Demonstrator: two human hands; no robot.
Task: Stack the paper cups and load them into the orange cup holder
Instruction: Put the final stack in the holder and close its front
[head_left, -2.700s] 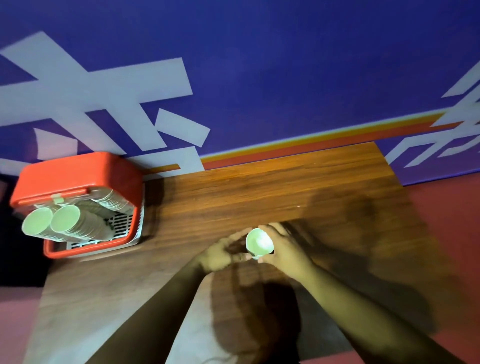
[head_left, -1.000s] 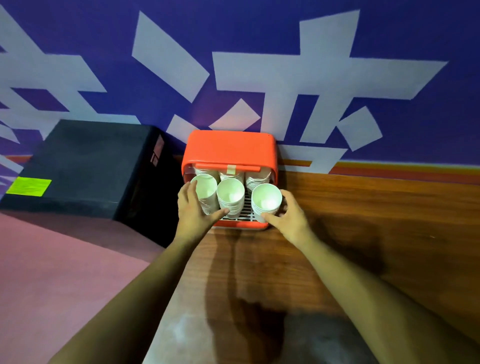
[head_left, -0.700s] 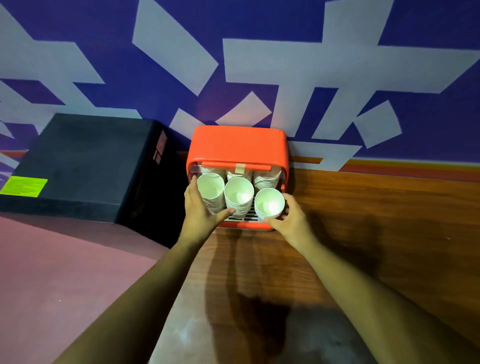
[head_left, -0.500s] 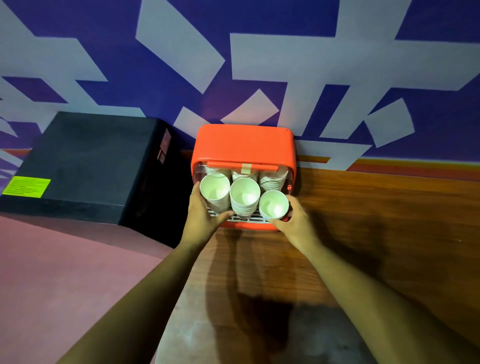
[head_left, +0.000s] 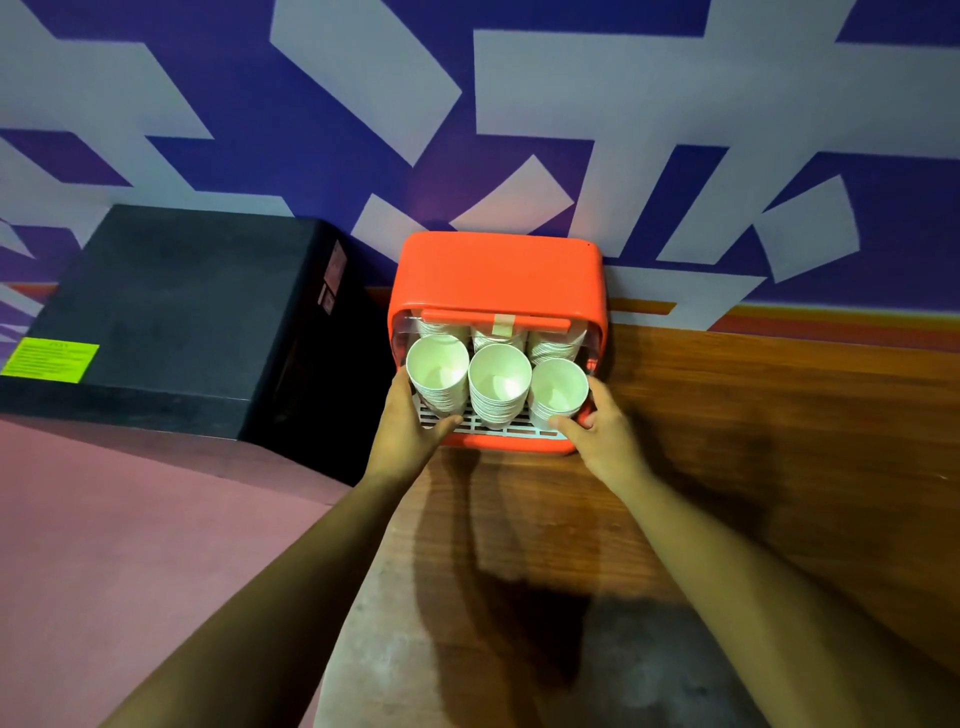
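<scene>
The orange cup holder (head_left: 496, 275) stands against the wall at the back left of the wooden table. Three stacks of white paper cups lean out of its front over a white grille (head_left: 470, 422): a left stack (head_left: 436, 370), a middle stack (head_left: 500, 379) and a right stack (head_left: 558, 387). More stacked cups show behind them under the orange lid. My left hand (head_left: 408, 434) cups the left stack from the side and below. My right hand (head_left: 602, 434) holds the right stack, thumb under it and fingers on its right side.
A black box (head_left: 171, 317) with a yellow-green label (head_left: 52, 359) sits left of the holder, touching the wall. The wooden table (head_left: 753, 441) stretches to the right. Pink floor (head_left: 130, 545) lies at the lower left. The wall behind is purple with white shapes.
My right hand carried a cup stack from mid-table to the holder and pushed it into the right slot. My left hand took hold of the left stack. The stacks sit deeper than half a second ago.
</scene>
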